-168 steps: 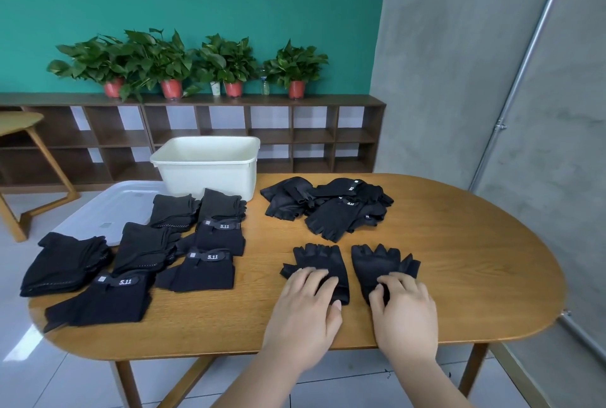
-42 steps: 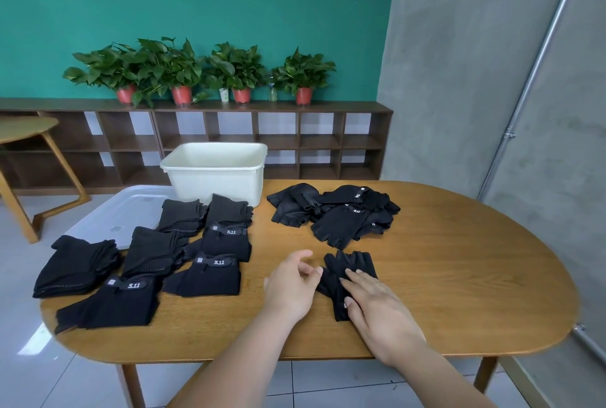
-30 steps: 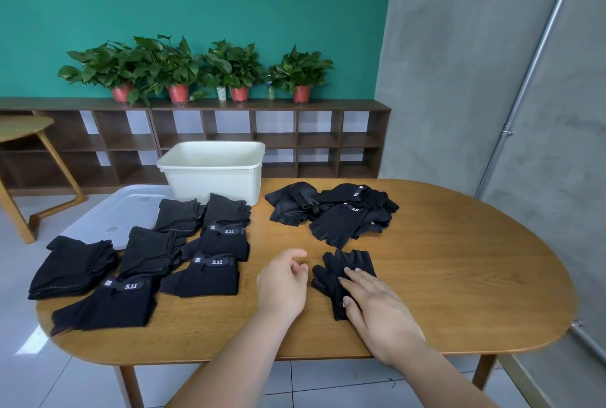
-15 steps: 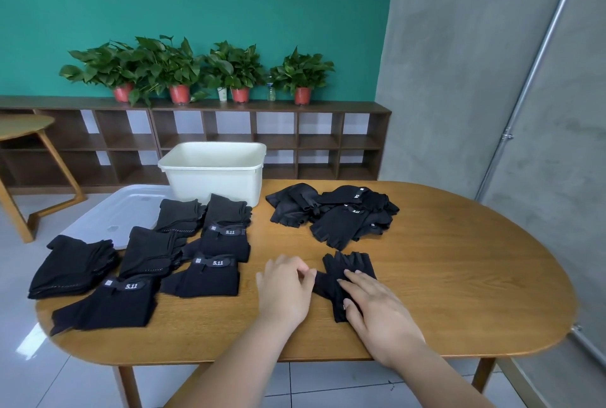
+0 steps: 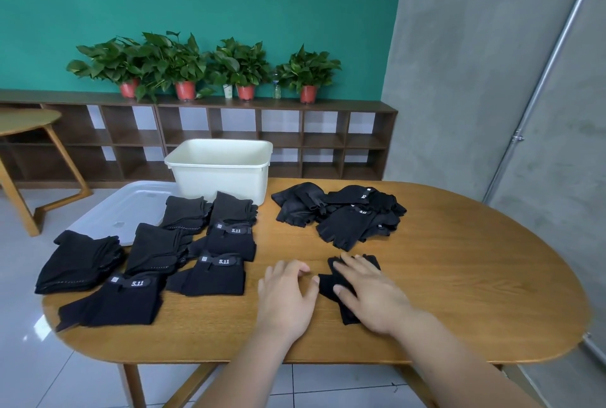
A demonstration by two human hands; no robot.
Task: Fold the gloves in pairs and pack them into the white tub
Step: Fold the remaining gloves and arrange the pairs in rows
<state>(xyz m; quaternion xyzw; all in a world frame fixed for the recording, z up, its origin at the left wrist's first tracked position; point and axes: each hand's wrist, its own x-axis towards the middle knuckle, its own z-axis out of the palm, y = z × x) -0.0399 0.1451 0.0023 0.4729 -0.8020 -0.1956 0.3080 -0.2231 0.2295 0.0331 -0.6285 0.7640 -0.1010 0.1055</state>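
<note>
Table (image 5: 459, 276) crowded. Tub (image 5: 219, 174) far left, nothing packed. Glove pair (image 5: 328, 283) near centre, stacked. Right hand (image 5: 367, 292) flat on it, fingers spread. Left hand (image 5: 288, 296) beside, fingers loosely spread, touching edge. Advice: pin firmly, fold cuff over squarely.

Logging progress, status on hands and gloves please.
Right hand flat on stacked gloves. Left hand open beside them. Tub unobstructed.

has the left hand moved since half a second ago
Yes. The left hand has slid right, closer to the stacked glove pair; its fingertips now touch it.
</note>
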